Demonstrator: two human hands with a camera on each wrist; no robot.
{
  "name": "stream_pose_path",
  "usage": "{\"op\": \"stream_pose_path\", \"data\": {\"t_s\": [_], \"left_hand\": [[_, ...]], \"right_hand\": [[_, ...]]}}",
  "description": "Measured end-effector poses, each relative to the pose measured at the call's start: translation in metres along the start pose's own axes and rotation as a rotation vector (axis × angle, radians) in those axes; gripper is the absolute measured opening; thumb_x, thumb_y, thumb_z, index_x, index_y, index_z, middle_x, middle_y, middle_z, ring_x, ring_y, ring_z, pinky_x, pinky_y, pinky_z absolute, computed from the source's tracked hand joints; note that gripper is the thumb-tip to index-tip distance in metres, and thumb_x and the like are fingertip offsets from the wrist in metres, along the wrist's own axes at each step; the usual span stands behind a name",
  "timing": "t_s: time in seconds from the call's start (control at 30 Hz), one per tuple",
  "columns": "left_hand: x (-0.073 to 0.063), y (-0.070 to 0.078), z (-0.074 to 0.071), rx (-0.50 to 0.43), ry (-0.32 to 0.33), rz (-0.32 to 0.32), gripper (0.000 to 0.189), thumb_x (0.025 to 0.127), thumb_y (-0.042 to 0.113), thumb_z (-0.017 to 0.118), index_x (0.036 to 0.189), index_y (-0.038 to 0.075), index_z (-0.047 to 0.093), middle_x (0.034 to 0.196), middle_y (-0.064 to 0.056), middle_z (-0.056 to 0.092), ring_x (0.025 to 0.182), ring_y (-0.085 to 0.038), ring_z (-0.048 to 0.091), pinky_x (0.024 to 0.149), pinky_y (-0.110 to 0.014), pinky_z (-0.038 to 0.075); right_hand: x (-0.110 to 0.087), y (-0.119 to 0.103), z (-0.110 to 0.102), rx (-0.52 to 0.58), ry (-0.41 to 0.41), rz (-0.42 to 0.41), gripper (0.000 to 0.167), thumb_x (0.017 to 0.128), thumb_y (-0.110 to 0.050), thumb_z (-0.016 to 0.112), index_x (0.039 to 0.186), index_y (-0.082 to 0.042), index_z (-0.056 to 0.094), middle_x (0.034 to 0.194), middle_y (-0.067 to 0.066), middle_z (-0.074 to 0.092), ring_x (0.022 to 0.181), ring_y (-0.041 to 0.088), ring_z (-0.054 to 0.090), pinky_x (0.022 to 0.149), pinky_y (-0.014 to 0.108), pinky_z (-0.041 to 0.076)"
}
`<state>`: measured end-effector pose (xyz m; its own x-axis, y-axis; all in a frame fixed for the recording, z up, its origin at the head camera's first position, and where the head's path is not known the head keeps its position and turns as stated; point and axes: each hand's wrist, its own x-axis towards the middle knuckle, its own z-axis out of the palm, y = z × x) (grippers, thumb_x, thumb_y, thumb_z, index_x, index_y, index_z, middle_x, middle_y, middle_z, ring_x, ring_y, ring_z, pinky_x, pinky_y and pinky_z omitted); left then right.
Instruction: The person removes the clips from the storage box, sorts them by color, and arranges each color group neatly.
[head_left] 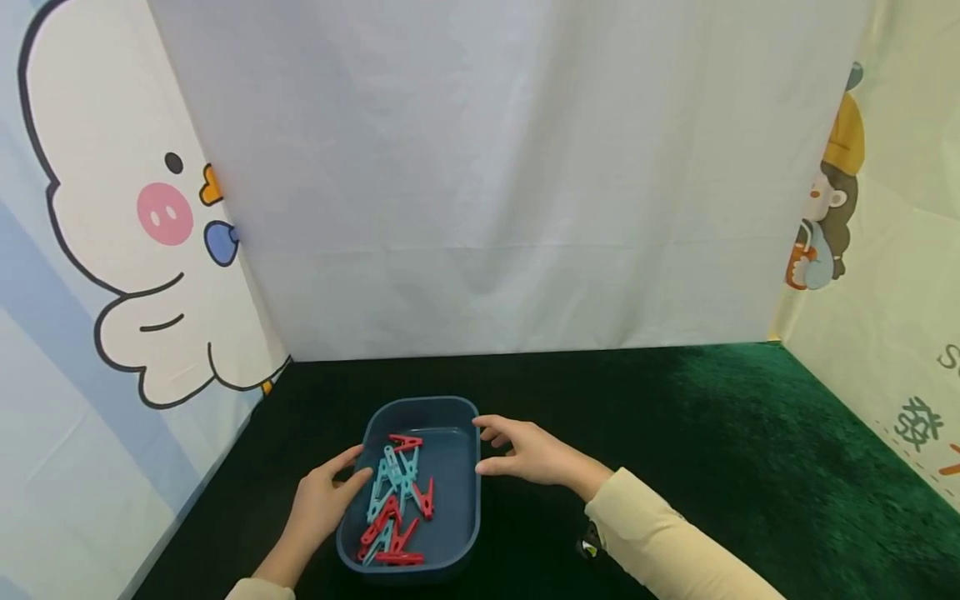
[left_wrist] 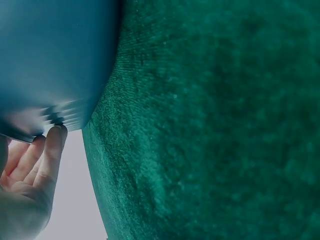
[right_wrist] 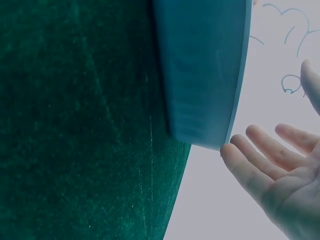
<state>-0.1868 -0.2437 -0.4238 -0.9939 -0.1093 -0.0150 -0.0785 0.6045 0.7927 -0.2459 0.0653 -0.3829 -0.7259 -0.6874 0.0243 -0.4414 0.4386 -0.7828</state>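
Note:
A dark blue rectangular plastic bin holds red clothespins and light blue clothespins, heaped mostly along its left side. My left hand is at the bin's left side, thumb tip overlapping the rim in the head view. In the left wrist view its extended fingers reach the bin's outer wall. On the opposite side is my right hand, its fingers spread and loosely bent. One of its fingertips is right at the rim in the right wrist view. Neither hand holds a clothespin.
Dark green plush cloth covers the table under the bin. A plain white curtain hangs at the back. Printed cartoon panels stand at the left and right. A dark watch-like object shows by the right cuff.

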Motion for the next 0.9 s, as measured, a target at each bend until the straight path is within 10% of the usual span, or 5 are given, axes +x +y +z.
{"op": "stream_pose_path", "data": {"t_s": [0.9], "left_hand": [[-0.001,-0.003,0.003,-0.056,0.045,-0.036,0.048,0.091,0.032,0.057,0.133,0.009,0.05,0.125,-0.02,0.052,0.083,-0.019,0.062,0.065,-0.032,0.051]], "right_hand": [[0.018,-0.024,0.019,0.014,-0.033,0.01,0.053,0.088,-0.031,0.063,0.135,-0.015,0.044,0.119,0.004,0.055,0.091,0.01,0.057,0.073,0.026,0.048]]}}
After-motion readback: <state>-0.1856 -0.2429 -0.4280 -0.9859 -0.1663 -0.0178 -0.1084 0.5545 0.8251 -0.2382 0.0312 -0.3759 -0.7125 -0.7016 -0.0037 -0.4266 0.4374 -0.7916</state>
